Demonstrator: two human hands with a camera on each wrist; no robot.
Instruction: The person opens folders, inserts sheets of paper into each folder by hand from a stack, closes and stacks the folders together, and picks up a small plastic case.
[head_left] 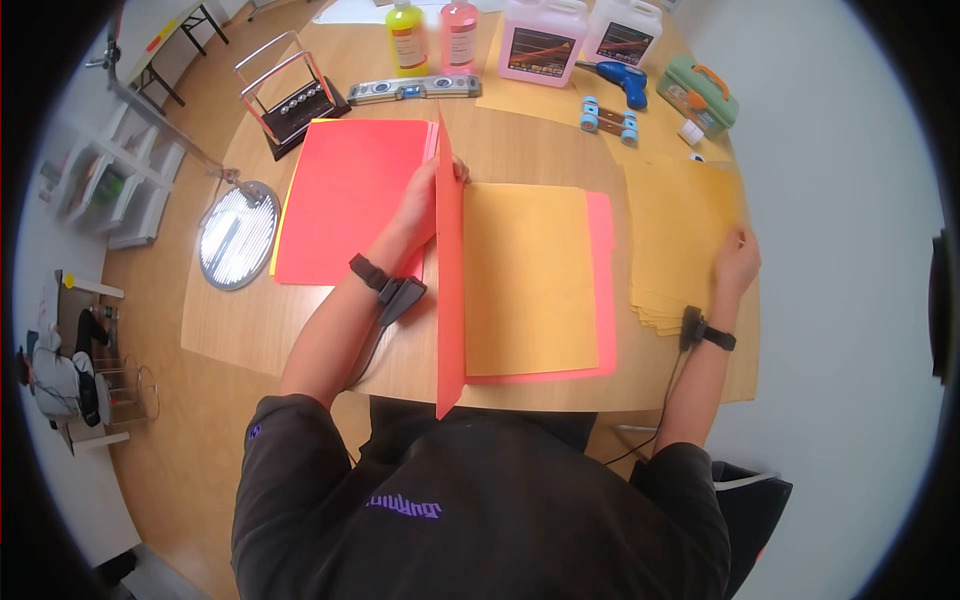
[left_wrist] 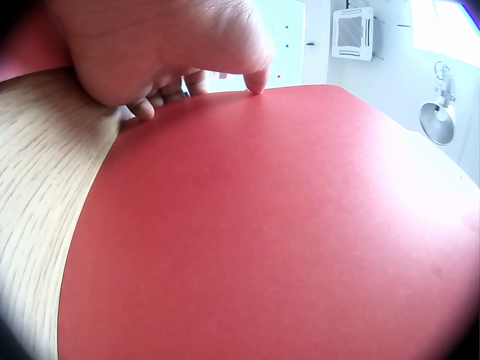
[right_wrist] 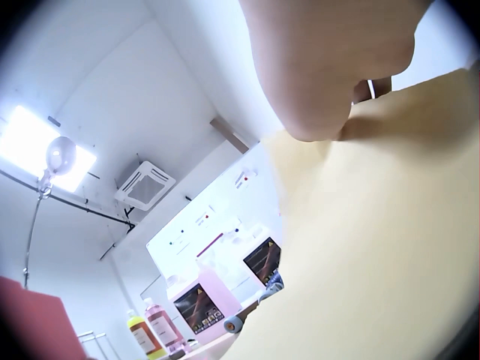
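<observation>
A red folder (head_left: 606, 330) lies spread on the table, its front cover standing upright. My left hand (head_left: 420, 208) holds that cover by its far edge; in the left wrist view, the thumb is on the red face (left_wrist: 247, 217) and the other fingers go behind. Inside the folder rests a tan-yellow sheet (head_left: 528, 280). On the right, my right hand (head_left: 738, 265) pinches the right edge of the top sheet on a fanned tan-yellow stack (head_left: 672, 235). That sheet stands raised in the right wrist view, its tan face (right_wrist: 375, 247) filling the right side.
More red folders (head_left: 355, 200) lie left of the raised cover. Behind them stand a Newton's cradle (head_left: 295, 108) and a spirit level (head_left: 415, 89). Bottles (head_left: 407, 40), jugs (head_left: 540, 40), a blue tool (head_left: 627, 82), a small wheeled toy (head_left: 608, 121) and a green case (head_left: 698, 95) line the far side.
</observation>
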